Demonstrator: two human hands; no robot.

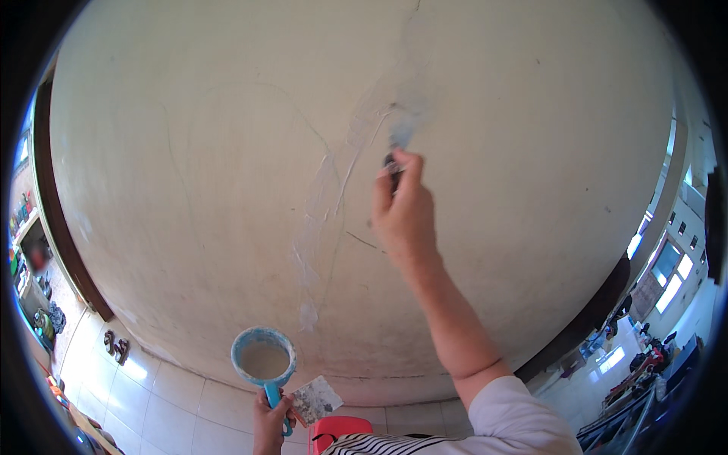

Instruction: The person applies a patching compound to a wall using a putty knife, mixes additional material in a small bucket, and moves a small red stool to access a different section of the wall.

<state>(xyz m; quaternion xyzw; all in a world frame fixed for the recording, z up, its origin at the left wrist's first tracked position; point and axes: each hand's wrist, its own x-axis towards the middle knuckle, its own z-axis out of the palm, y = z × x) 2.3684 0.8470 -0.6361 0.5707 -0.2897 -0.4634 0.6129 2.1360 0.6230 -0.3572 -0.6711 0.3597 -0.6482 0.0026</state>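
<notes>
My right hand point(407, 216) is raised to the beige wall point(516, 227), its fingers closed round the dark handle of a putty knife point(402, 136). Motion blurs the blade, which is at the wall surface. Below and left of it, pale filler streaks point(307, 265) run down along a crack. Low in the view, my left hand point(269, 421) grips the handle of a light blue dipper point(241, 368), whose rim is crusted white. Greyish-white paste point(265, 360) sits inside. Beside the same hand is a flat, stained, squarish plate point(318, 398); whether my fingers hold it too is hard to tell.
A red plastic stool or chair point(343, 425) stands low in front of me. Sandals point(116, 347) lie on the pale tiled floor point(174, 390) at left, near a dark door frame point(67, 227). Cluttered belongings point(644, 371) fill the lower right.
</notes>
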